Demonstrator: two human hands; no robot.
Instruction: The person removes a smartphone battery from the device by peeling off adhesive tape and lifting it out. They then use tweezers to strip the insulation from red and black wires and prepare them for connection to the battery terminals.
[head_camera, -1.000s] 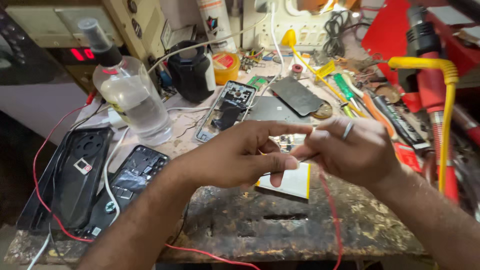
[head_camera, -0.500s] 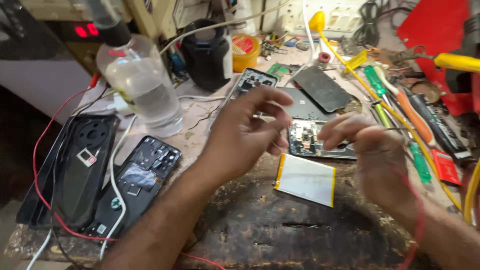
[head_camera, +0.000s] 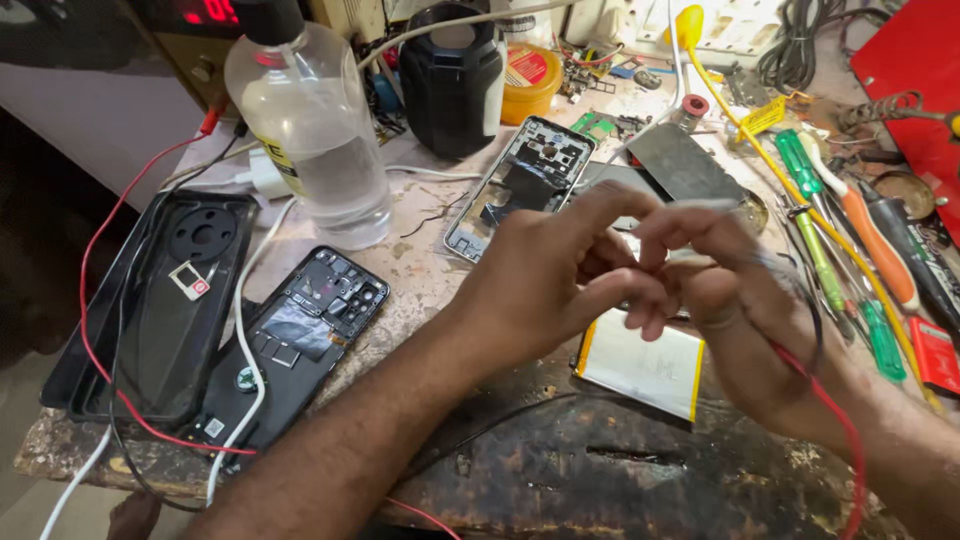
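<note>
My left hand (head_camera: 555, 285) and my right hand (head_camera: 735, 310) meet fingertip to fingertip above the bench. A thin pale strip (head_camera: 692, 204) shows between my left forefinger and my right fingertips. What my left fingers pinch is hidden. A red wire (head_camera: 815, 395) and a black wire (head_camera: 812, 318) run out of my right hand's closed fingers and along that wrist. Right below the hands lies a flat white battery with a yellow edge (head_camera: 640, 368). An opened phone frame (head_camera: 520, 185) lies just beyond my left hand.
A dark opened phone (head_camera: 300, 330) and a black back cover (head_camera: 165, 300) lie at the left, crossed by red and white leads. Behind stand a clear bottle (head_camera: 310, 130), a black container (head_camera: 455, 80) and a yellow tin (head_camera: 530, 75). Green and orange screwdrivers (head_camera: 850, 230) crowd the right.
My hands had parted half a second ago and are now together again. The view has shifted, so the bench items sit further right and lower.
</note>
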